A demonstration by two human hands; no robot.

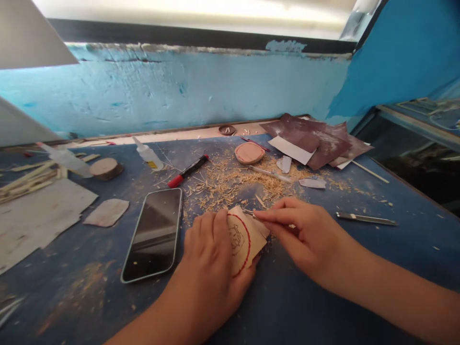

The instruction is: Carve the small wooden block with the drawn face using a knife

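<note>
My left hand (212,258) is closed on a pale wooden piece (257,239) and presses it against the blue table. The piece has angular edges, a red ring drawn on it and a small dark line drawing inside the ring. My fingers cover its left side. My right hand (305,230) pinches at the piece's upper right edge. A thin sliver shows by those fingertips, too small to name. Behind both hands lie scattered wood shavings (223,184). A round wood slice (249,152) with a red outline sits among them.
A phone (153,235) lies left of my left hand, with a red-capped marker (189,171) and a glue bottle (149,155) beyond it. A metal blade (366,219) lies to the right. Brown sandpaper sheets (323,141) are piled at the back right.
</note>
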